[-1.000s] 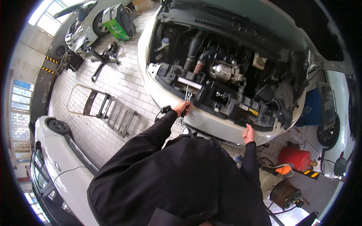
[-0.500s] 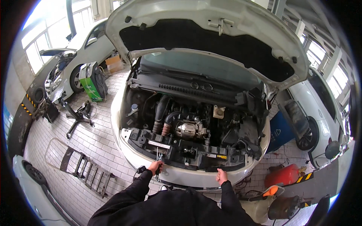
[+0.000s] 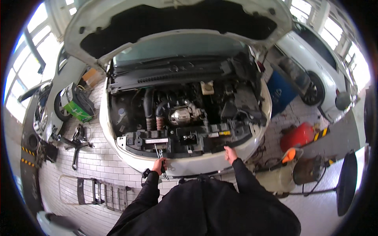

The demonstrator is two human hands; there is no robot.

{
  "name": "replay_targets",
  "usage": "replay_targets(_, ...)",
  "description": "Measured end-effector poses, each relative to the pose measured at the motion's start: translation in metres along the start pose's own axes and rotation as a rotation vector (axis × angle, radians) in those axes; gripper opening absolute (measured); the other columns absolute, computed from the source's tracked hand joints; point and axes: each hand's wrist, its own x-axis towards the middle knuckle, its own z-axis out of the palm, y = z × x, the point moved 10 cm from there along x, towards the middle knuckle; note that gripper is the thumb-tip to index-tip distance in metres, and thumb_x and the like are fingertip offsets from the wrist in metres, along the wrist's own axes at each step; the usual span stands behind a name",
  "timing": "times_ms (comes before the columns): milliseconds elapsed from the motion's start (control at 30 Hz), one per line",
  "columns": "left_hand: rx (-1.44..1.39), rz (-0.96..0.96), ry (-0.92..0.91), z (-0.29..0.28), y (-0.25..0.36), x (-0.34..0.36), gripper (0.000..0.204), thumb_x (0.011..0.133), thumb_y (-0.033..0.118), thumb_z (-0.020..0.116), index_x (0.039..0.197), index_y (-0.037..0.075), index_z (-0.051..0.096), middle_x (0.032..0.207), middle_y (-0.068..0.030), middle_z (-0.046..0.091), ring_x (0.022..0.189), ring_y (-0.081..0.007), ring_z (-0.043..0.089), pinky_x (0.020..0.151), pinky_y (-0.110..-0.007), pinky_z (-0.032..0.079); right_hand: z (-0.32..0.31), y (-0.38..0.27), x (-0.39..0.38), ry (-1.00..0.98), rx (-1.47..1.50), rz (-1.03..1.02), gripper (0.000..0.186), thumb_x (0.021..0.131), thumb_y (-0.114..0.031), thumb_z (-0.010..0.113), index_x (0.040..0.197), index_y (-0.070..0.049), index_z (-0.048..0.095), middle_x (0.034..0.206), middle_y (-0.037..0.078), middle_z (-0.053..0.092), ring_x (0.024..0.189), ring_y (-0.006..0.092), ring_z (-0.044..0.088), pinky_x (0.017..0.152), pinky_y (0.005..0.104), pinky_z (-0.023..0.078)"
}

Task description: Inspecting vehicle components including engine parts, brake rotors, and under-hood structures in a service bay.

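Observation:
My left hand [image 3: 158,166] is closed around slim silver metal tools [image 3: 160,153] at the front edge of the car's engine bay. Their ends stick up above the fist, and their exact kind is too small to tell. Farther right, my right hand [image 3: 230,155] is curled closed over the white front bumper [image 3: 189,166]; anything inside it is hidden. Beyond both hands lies the open engine bay, with a silver engine part [image 3: 184,115], ribbed hoses [image 3: 159,122] and a pale fluid reservoir [image 3: 206,88]. The raised hood [image 3: 177,23] stands over it.
On the left are a green-and-grey machine [image 3: 76,103], a wheeled stand [image 3: 76,146] and a metal creeper frame [image 3: 104,192]. To the right stand a blue bin [image 3: 280,92], a red tank [image 3: 298,135] and an orange funnel [image 3: 289,154]. Other cars are parked on both sides.
The view has tilted down and turned right, so the car sits higher and farther left. My left hand keeps its hold on the silver tools; my right hand stays closed by the bumper.

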Motion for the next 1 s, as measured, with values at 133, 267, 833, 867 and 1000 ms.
replay_targets(133, 0.030, -0.030, 0.007, 0.007, 0.003, -0.003, 0.027, 0.088, 0.028, 0.058, 0.070, 0.013, 0.047, 0.054, -0.0003, 0.040, 0.045, -0.0165, 0.041, 0.047, -0.032, 0.036, -0.011, 0.010, 0.013, 0.024, 0.025, 0.021, 0.047, 0.090, -0.031, 0.063, 0.058, -0.020, 0.029, 0.047, -0.006, 0.024, 0.035, 0.0098, 0.026, 0.036, 0.0292, 0.019)
replay_targets(267, 0.042, -0.032, 0.012, 0.008, 0.004, -0.003, 0.027, 0.089, 0.028, 0.058, 0.070, 0.013, 0.047, 0.054, 0.0003, 0.039, 0.045, -0.0159, 0.040, 0.047, -0.031, 0.036, -0.013, 0.013, 0.012, 0.019, 0.032, 0.048, 0.043, 0.089, -0.029, 0.065, 0.062, -0.019, 0.034, 0.049, -0.007, 0.027, 0.036, 0.0094, 0.026, 0.036, 0.0288, 0.020)
replay_targets(833, 0.070, -0.021, 0.004, 0.006, 0.004, -0.002, 0.025, 0.091, 0.029, 0.056, 0.074, 0.013, 0.048, 0.055, 0.0014, 0.037, 0.046, -0.0141, 0.039, 0.045, -0.030, 0.035, -0.010, 0.006, 0.000, 0.037, 0.061, 0.029, 0.046, 0.090, -0.028, 0.064, 0.059, -0.018, 0.031, 0.049, -0.005, 0.026, 0.035, 0.0096, 0.026, 0.038, 0.0291, 0.017)
replay_targets(867, 0.074, -0.030, -0.011, 0.007, 0.004, -0.004, 0.025, 0.091, 0.028, 0.056, 0.073, 0.013, 0.048, 0.054, 0.0013, 0.036, 0.045, -0.0144, 0.039, 0.045, -0.031, 0.035, -0.009, 0.007, -0.001, 0.033, 0.049, 0.040, 0.046, 0.090, -0.028, 0.064, 0.059, -0.018, 0.031, 0.049, -0.005, 0.026, 0.035, 0.0096, 0.026, 0.038, 0.0291, 0.017)
replay_targets(1000, 0.061, -0.039, 0.027, 0.008, 0.002, -0.008, 0.026, 0.090, 0.029, 0.057, 0.072, 0.013, 0.047, 0.054, 0.0013, 0.037, 0.045, -0.0144, 0.039, 0.045, -0.031, 0.034, -0.012, 0.006, 0.000, 0.056, 0.043, 0.036, 0.047, 0.091, -0.029, 0.063, 0.059, -0.018, 0.030, 0.048, -0.006, 0.025, 0.035, 0.0093, 0.024, 0.037, 0.0291, 0.017)
